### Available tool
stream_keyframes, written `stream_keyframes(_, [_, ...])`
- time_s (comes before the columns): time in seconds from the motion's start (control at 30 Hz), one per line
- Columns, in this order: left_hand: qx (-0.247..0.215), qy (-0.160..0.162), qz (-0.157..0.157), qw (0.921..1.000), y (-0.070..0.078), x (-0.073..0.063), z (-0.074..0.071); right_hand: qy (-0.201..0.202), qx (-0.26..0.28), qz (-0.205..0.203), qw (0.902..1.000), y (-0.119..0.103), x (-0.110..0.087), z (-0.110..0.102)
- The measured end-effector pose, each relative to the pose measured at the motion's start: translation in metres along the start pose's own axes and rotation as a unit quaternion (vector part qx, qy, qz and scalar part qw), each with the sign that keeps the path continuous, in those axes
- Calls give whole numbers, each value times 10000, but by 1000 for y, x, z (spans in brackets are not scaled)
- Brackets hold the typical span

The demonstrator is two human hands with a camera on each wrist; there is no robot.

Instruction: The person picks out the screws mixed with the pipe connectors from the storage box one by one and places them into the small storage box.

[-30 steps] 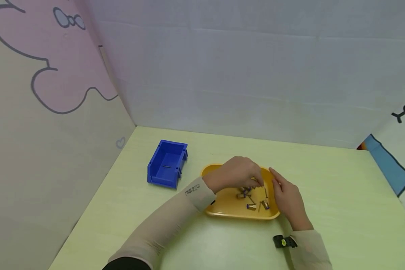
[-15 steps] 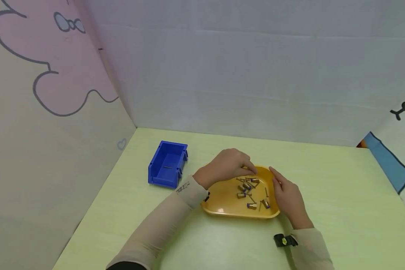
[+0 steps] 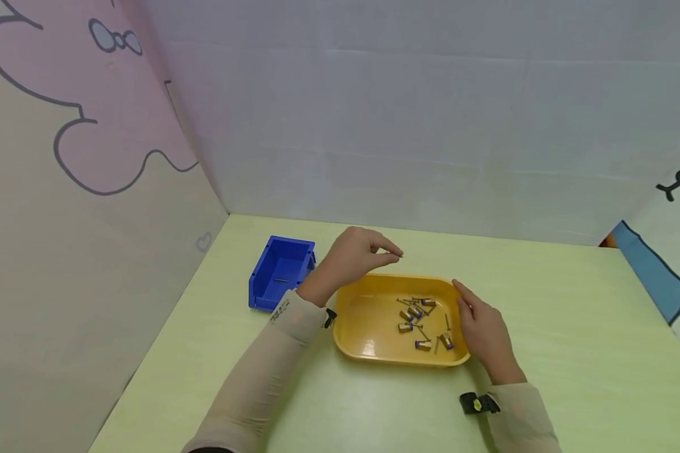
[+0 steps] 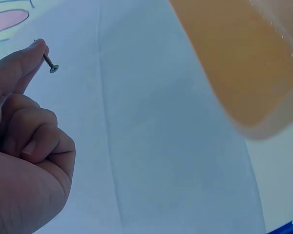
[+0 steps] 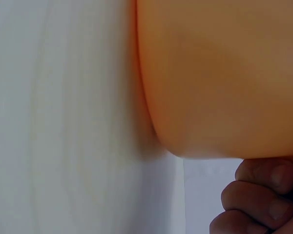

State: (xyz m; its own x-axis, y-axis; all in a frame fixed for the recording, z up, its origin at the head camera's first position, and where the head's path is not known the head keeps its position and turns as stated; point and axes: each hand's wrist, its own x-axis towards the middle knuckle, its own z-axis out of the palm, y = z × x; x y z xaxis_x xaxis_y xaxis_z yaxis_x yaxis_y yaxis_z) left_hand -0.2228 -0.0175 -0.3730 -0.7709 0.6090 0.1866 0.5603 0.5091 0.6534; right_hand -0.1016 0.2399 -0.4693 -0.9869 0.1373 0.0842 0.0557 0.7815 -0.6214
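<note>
My left hand (image 3: 352, 255) is raised above the far edge of the yellow tray (image 3: 362, 324), left of its middle. Thumb and index finger pinch a small screw (image 4: 51, 64), its cross-slotted head sticking out in the left wrist view, where the other fingers are curled in. At the tray's right end, my right hand (image 3: 485, 330) holds the rim, with several curled fingers (image 5: 256, 199) against the outer wall in the right wrist view. Inside the tray, brass-coloured fittings (image 3: 422, 345) with blue ends lie mixed with loose screws (image 3: 447, 322), mostly toward the right side.
A blue open-front bin (image 3: 274, 305) stands left of the tray, partly behind the left forearm, with one thin screw (image 3: 281, 280) on its floor. The pale table (image 3: 572, 327) meets a white wall (image 3: 402, 138) at the back and a printed wall (image 3: 141, 251) at the left.
The left hand has risen out of the tray and moved left and away, past its far rim, carrying the screw. The right hand has stayed at the tray's right end.
</note>
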Motion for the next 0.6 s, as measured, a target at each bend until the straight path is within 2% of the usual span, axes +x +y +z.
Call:
stream_keyframes(0.13, [-119,390,-71,9991,-6,-6,-10,-28,-9,38,10000,-1,0,-1])
stream_keyframes(0.3, [-383,715,-386,9960,-15,-15,-15,-59,-44,92,9999,-2,1,-1])
stream_keyframes(0.47, [-625,1159,-685,9889,-25,-27,-21,-100,-38,63,9999,-2,0,-2])
stream_keyframes(0.6, [-566,1563,-971,9813,-32,-36,-30,-142,-9,61,9999,-3,-1,-3])
